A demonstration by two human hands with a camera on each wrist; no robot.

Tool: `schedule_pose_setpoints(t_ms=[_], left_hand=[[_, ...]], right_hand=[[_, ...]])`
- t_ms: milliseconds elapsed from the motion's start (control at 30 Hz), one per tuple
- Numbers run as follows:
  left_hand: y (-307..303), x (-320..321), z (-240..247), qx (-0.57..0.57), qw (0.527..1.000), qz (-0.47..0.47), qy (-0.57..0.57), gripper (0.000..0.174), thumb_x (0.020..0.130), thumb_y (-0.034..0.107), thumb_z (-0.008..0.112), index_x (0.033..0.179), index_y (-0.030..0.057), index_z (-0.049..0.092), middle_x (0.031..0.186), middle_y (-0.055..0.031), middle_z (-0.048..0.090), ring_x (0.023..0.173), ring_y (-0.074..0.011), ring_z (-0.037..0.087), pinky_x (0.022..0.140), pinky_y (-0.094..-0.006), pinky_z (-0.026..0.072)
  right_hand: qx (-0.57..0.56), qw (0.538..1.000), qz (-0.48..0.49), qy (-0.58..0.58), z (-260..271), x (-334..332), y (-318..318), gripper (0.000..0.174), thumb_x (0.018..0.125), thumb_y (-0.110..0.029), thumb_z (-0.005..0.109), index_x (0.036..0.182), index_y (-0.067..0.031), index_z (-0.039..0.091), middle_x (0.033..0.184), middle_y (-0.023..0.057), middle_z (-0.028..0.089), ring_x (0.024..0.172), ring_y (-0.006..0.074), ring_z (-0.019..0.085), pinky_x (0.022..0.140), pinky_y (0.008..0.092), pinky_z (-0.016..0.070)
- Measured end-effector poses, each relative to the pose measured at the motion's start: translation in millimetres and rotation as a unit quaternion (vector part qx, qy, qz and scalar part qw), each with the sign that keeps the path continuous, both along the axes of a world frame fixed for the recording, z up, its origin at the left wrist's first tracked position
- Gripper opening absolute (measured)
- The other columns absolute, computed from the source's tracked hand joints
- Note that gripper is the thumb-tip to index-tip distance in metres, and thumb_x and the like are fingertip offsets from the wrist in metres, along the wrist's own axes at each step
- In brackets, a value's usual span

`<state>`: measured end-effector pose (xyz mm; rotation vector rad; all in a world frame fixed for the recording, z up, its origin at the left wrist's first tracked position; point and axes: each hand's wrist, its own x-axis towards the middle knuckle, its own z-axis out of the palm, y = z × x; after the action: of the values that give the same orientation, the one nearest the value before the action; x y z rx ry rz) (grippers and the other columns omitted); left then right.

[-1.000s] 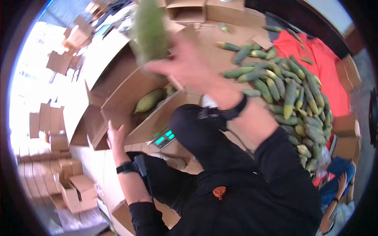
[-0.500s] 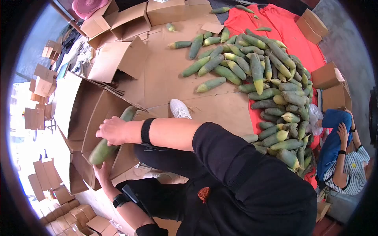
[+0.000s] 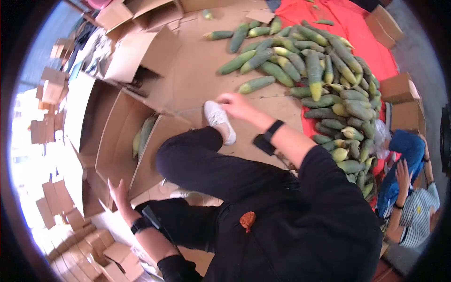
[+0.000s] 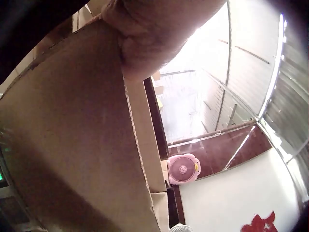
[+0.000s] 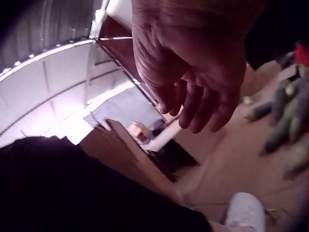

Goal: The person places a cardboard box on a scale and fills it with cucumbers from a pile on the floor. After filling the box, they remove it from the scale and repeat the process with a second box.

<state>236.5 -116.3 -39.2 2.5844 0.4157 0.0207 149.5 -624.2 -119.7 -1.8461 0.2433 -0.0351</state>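
Note:
A tall open cardboard box (image 3: 152, 152) stands at my left, with green radishes (image 3: 147, 131) lying inside against its far side. My left hand (image 3: 120, 195) rests at the box's near edge, finger and thumb spread. In the left wrist view that hand (image 4: 149, 41) lies over the top edge of a cardboard panel (image 4: 72, 130), its fingertips hidden. My right hand (image 3: 240, 107) is above the floor by the white shoe (image 3: 218, 117), holding nothing. The right wrist view shows its fingers (image 5: 193, 104) hanging loosely bent.
A big pile of green radishes (image 3: 347, 96) spreads at the right over cardboard and a red cloth (image 3: 376, 51). Other open boxes (image 3: 136, 56) stand ahead and left. Another person (image 3: 408, 197) sits at the far right. Stacked cartons (image 3: 89, 244) are at the lower left.
My right hand carried a green radish into the box, let it go, and moved right, out over the floor. My left hand, at the radish's lower end half a second ago, stays by the box edge.

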Motion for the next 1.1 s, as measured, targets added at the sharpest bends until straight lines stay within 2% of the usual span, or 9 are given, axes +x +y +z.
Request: schedule_pose_setpoints(t_ms=[133,233,467,567,667,800,867,1033,1100], left_hand=[[-0.9,-0.3,-1.6,0.053,0.998,-0.001,-0.025,0.07,0.069,0.019,0.063,0.13,0.0011,0.033,0.115,-0.024,0.052,0.106,-0.0307,0.052,0.09,-0.0344,0.0407],[10.6,3.8,-9.5,0.065,0.998,0.021,-0.015,0.071,0.069,0.023,0.063,0.131,0.0036,0.034,0.115,-0.0231,0.052,0.107,-0.0319,0.051,0.091,-0.0348,0.04],[-5.0,-3.0,4.7,0.116,0.993,0.03,-0.007,0.068,0.071,0.026,0.064,0.131,0.0093,0.036,0.121,-0.0175,0.05,0.111,-0.0297,0.049,0.092,-0.0355,0.0389],[-6.1,-4.2,5.4,0.084,0.996,0.032,-0.028,0.064,0.072,0.024,0.063,0.129,0.0077,0.039,0.123,-0.0169,0.048,0.113,-0.029,0.047,0.094,-0.0344,0.0378],[-2.7,-0.8,3.5,0.066,0.996,0.038,-0.037,0.062,0.073,0.024,0.063,0.128,0.007,0.04,0.125,-0.0164,0.047,0.115,-0.0284,0.046,0.095,-0.0339,0.0366],[-15.9,-5.9,19.5,0.032,0.996,0.067,-0.04,0.06,0.074,0.017,0.063,0.126,-0.0001,0.041,0.124,-0.019,0.047,0.113,-0.0244,0.047,0.094,-0.0308,0.0372],[-9.9,-5.2,13.5,0.036,0.995,0.069,-0.062,0.058,0.074,0.025,0.062,0.126,0.0071,0.043,0.124,-0.0161,0.048,0.115,-0.0274,0.046,0.096,-0.0337,0.0359],[5.9,0.6,4.8,0.044,0.994,0.037,-0.096,0.056,0.073,0.022,0.063,0.122,0.0026,0.047,0.121,-0.0172,0.05,0.114,-0.0272,0.047,0.096,-0.0335,0.0354],[3.7,-0.3,6.3,-0.031,0.995,0.045,-0.086,0.055,0.073,0.018,0.063,0.122,-0.0004,0.045,0.123,-0.0167,0.049,0.115,-0.0254,0.046,0.096,-0.0321,0.0344]], right_hand=[[-0.16,0.98,-0.021,0.115,-98.8,-87.5,-54.2,0.022,0.076,-0.013,0.059,0.095,-0.0017,0.061,0.083,0.0119,0.062,0.078,0.0205,0.059,0.07,0.0318,0.047],[-0.206,0.957,0.01,0.203,-150.5,-146.2,-72.8,0.025,0.075,-0.013,0.058,0.096,0.0005,0.06,0.073,0.0122,0.061,0.062,0.0181,0.059,0.058,0.0302,0.0468],[-0.087,0.925,-0.032,0.368,-164.9,-167.7,-75.5,0.029,0.074,-0.013,0.057,0.1,-0.0008,0.059,0.07,0.0089,0.06,0.054,0.0147,0.056,0.04,0.0258,0.0422],[-0.097,0.92,-0.02,0.38,-150.9,-152.6,-66.0,0.028,0.072,-0.015,0.058,0.097,-0.0018,0.061,0.077,0.0131,0.063,0.062,0.0179,0.061,0.056,0.0308,0.0485],[-0.064,0.928,-0.021,0.367,-142.3,-143.3,-53.9,0.03,0.073,-0.015,0.058,0.1,-0.0012,0.06,0.077,0.0127,0.063,0.061,0.0178,0.061,0.056,0.0309,0.0483],[-0.11,0.944,0.052,0.307,-163.0,-150.0,-54.3,0.03,0.074,-0.015,0.058,0.099,0.0002,0.059,0.076,0.0121,0.063,0.062,0.0171,0.061,0.051,0.0282,0.047],[-0.134,0.947,0.085,0.279,-160.7,-156.3,-56.0,0.029,0.074,-0.015,0.058,0.099,0.0001,0.059,0.076,0.012,0.063,0.061,0.0168,0.061,0.047,0.0272,0.0457],[-0.052,0.916,-0.009,0.399,-152.1,-170.6,-60.0,0.025,0.074,-0.015,0.057,0.096,-0.0038,0.06,0.069,0.0094,0.06,0.054,0.016,0.058,0.043,0.0274,0.044],[-0.059,0.914,-0.03,0.401,-152.6,-179.3,-62.0,0.026,0.074,-0.017,0.057,0.096,-0.0037,0.06,0.068,0.0093,0.06,0.053,0.0161,0.057,0.043,0.0281,0.0442]])
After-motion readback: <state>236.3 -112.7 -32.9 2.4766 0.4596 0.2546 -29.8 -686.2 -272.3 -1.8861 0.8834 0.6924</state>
